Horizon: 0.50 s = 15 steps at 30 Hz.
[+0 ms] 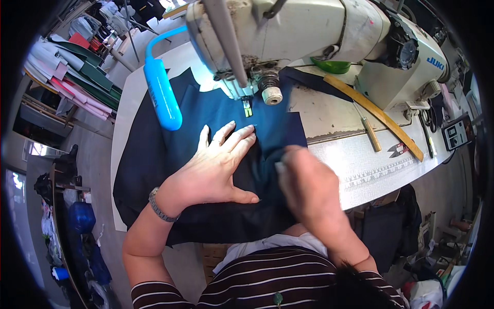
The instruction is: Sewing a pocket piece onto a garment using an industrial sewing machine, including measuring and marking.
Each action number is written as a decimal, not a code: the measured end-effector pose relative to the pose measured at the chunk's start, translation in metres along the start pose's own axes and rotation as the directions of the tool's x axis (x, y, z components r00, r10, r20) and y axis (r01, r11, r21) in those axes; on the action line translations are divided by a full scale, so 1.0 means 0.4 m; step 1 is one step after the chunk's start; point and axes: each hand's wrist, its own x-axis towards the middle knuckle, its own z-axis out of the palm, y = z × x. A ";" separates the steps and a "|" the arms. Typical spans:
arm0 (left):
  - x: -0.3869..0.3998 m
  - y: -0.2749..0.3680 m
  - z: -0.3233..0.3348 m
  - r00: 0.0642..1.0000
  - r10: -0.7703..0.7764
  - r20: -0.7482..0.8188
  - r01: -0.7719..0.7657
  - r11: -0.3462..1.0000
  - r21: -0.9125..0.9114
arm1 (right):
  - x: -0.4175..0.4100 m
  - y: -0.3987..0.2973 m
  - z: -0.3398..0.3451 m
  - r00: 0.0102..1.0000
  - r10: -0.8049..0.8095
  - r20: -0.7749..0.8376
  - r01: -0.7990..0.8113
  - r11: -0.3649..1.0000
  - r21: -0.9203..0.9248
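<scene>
Dark navy fabric (227, 228) spreads over the sewing machine's table and under the needle area. My left hand (222, 162) lies flat on it with fingers spread, fingertips just short of the presser foot (247, 110). At the fabric's right side, my right hand (308, 177) is blurred with its fingers curled. It is at the cloth's folds, but the blur hides whether it grips them. Above both hands stands the JUKI sewing machine (301, 29). A lit blue lamp (164, 96) hangs at its left.
Right of the fabric lie a curved wooden ruler (378, 114), a wooden-handled awl (371, 133), thread snips (400, 148) and a pen (429, 139). A green dish (331, 65) sits behind the machine arm. Stacked fabric pieces (73, 77) rest on a rack at far left.
</scene>
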 end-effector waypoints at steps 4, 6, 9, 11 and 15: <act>-0.034 -0.058 0.034 0.995 0.055 0.081 -0.065 0.989 0.133 | 0.031 -0.074 0.045 0.974 -0.202 0.100 0.198 0.979 0.050; -0.033 -0.060 0.026 0.992 0.120 0.025 -0.121 0.991 0.048 | 0.029 -0.096 0.077 0.947 -0.260 0.189 0.259 0.965 0.033; -0.031 -0.052 0.006 0.980 0.164 0.113 -0.158 0.986 -0.060 | 0.030 -0.091 0.096 0.956 -0.272 0.110 0.270 0.962 0.029; -0.035 -0.070 0.043 0.982 0.175 0.067 -0.175 0.985 -0.006 | 0.036 -0.090 0.098 0.950 -0.299 0.089 0.292 0.953 0.086; -0.036 -0.085 0.078 0.988 0.152 -0.037 -0.152 0.988 0.021 | 0.043 -0.089 0.071 0.939 -0.322 0.119 0.306 0.942 0.137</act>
